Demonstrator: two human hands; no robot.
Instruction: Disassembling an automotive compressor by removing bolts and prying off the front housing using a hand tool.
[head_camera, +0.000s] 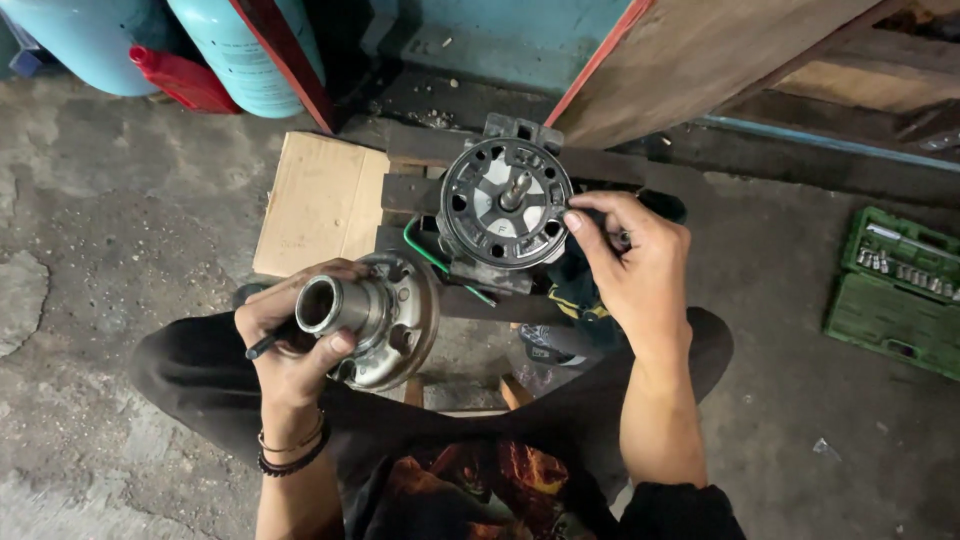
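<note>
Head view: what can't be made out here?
- Right hand: fingertips on the motor rim; whatever they pinch is too small to tell.
- Left hand: palm covers the back of the metal housing; a dark tool shows only its tip.
- Green socket case: cut off by the right edge.

— What couldn't you make out?
— The right hand (625, 265) covered the right rim of the round black motor housing (505, 203); its lower body was hidden.
— Elsewhere?
— The far-left pale blue gas cylinders (240, 50) were cut off, and the green plastic socket case's (893, 293) pieces looked too small.
</note>
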